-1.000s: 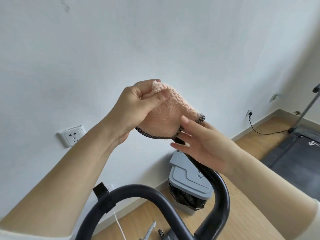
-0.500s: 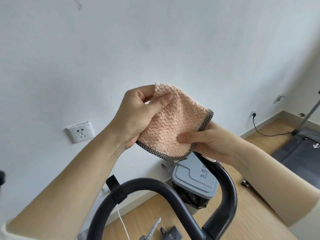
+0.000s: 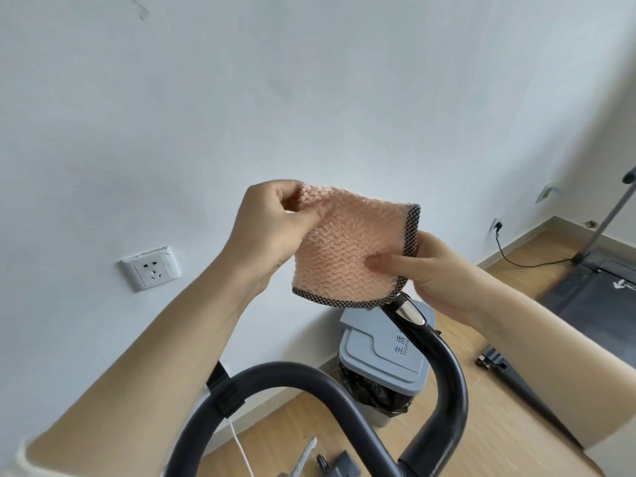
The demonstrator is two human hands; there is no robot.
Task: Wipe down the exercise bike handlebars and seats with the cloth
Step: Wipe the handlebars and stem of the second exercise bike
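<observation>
The left hand (image 3: pixel 272 232) pinches the cloth (image 3: pixel 351 256) at 10 o'clock, the right hand (image 3: pixel 437 270) at 4. The handlebar end (image 3: pixel 407 309), perhaps touching, rises beneath from 5 o'clock, nearer the right.

We hold the cloth (image 3: pixel 354 249) up between both hands, left hand (image 3: pixel 272 232) pinching its top corner, right hand (image 3: pixel 437 270) its lower edge, above the handlebar (image 3: pixel 444 366).

We can read two printed marks. On the grey bin lid (image 3: pixel 378 352) stand the dark Chinese characters 生活, with small Latin letters beside them that begin "Hom"; the black handlebar (image 3: pixel 447 370) cuts off the rest of both lines. On the dark treadmill (image 3: pixel 592 304) deck at the right edge we see a white arrow (image 3: pixel 623 284), partly cropped.
</observation>
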